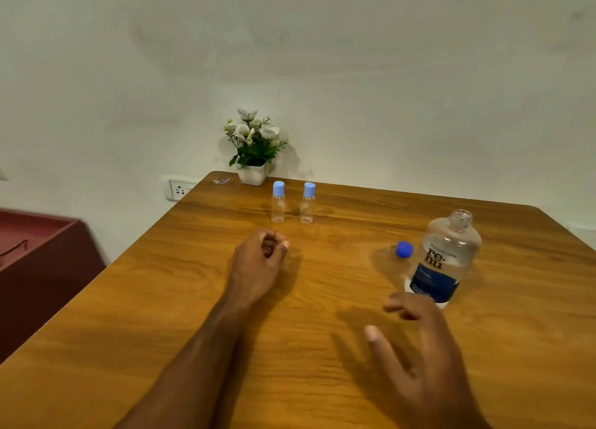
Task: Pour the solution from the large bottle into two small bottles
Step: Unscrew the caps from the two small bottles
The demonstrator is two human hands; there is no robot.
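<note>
The large clear bottle (445,257) with a blue "renu" label stands uncapped at the right of the wooden table (161,332). Its dark blue cap (404,249) lies just left of it. Two small clear bottles, left one (278,202) and right one (307,203), stand side by side near the back edge, each with a light blue cap on. My left hand (261,257) hovers a little in front of the small bottles, fingers curled with nothing in them. My right hand (416,351) is spread open just in front of the large bottle, apart from it.
A white pot of white flowers (253,148) stands at the table's back edge behind the small bottles. A wall socket (179,190) sits left of that corner. A dark red cabinet (38,267) stands beside the table on the left.
</note>
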